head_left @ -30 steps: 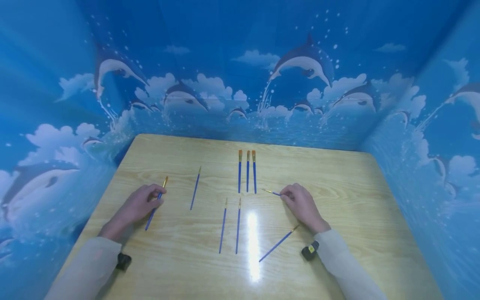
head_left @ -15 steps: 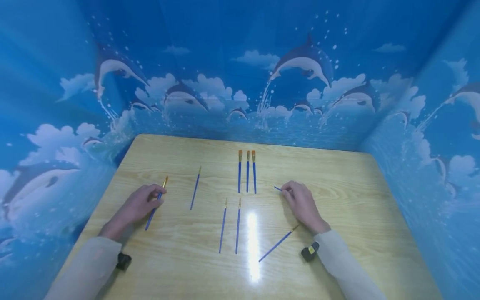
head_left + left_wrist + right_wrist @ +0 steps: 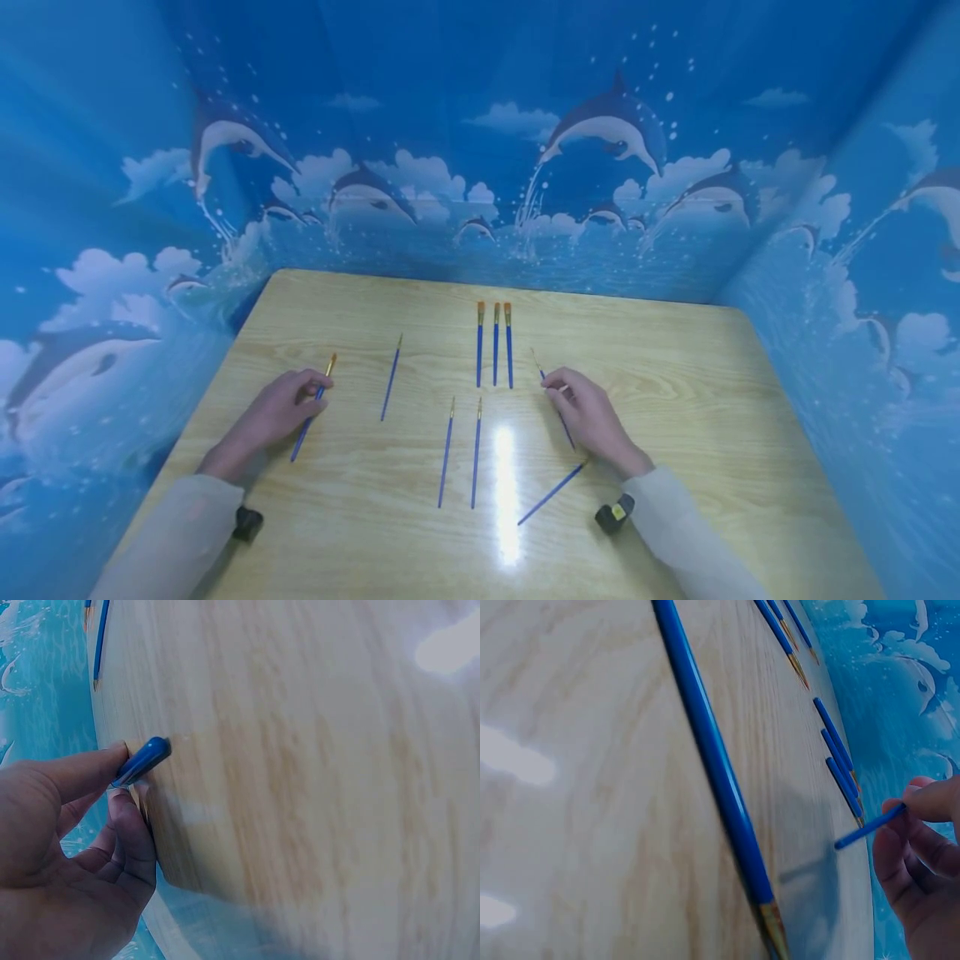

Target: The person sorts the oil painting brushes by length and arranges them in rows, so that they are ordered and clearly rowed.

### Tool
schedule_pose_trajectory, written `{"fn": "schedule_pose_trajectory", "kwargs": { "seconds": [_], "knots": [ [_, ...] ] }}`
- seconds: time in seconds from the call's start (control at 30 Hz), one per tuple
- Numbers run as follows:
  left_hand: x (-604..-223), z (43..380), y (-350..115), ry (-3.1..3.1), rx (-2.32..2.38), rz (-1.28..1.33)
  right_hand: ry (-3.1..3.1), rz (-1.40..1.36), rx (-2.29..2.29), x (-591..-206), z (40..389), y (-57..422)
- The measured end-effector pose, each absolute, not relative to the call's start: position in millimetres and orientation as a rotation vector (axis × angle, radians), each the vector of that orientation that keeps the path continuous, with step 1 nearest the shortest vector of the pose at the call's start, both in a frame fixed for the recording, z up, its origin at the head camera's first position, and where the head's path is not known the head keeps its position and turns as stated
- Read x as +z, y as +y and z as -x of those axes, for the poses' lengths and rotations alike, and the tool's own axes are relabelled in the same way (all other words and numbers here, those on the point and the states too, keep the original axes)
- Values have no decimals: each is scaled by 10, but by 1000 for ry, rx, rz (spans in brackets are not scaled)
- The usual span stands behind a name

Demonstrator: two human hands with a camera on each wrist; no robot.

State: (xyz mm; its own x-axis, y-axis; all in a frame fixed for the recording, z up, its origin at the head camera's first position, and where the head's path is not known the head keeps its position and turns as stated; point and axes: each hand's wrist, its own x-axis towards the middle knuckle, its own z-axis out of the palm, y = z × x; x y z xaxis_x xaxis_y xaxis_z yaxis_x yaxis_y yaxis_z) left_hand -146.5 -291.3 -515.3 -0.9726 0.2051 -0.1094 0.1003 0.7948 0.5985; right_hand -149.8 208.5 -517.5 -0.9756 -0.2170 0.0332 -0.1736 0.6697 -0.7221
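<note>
My left hand [image 3: 288, 404] pinches a blue-handled paintbrush [image 3: 301, 439] between thumb and fingers at the table's left; its orange bristles point away from me. In the left wrist view the handle end of this paintbrush [image 3: 148, 759] sticks out toward the camera. On the right side, my right hand [image 3: 590, 414] pinches a thin blue paintbrush [image 3: 566, 431], its fine tip pointing to the far left. The right wrist view shows the handle of that thin paintbrush [image 3: 868, 828] held above the table. Near this hand lies a slanted paintbrush [image 3: 552, 493], its tip close to the wrist.
Three flat paintbrushes [image 3: 496, 346] lie side by side at the back middle of the wooden table [image 3: 660, 350]. Two fine paintbrushes [image 3: 476, 458] lie nearer the front, and another fine paintbrush [image 3: 391, 383] is at left. A dolphin-print curtain [image 3: 480, 125] surrounds the table.
The thin paintbrush in my right hand has turned from pointing left to pointing away from me, and the hand has shifted slightly left. My left hand keeps still with its paintbrush.
</note>
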Motion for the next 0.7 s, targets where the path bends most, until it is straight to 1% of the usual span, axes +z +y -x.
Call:
{"fn": "schedule_pose_trajectory", "kwargs": {
  "seconds": [0.3,0.7],
  "knots": [
    [-5151,1467,-2913,2813,915,-230,2726,435,-1222,-5242,1388,1937],
    [-5175,1478,-2907,2796,907,-203,2610,674,-1187,-5357,1225,1730]
  ]
}}
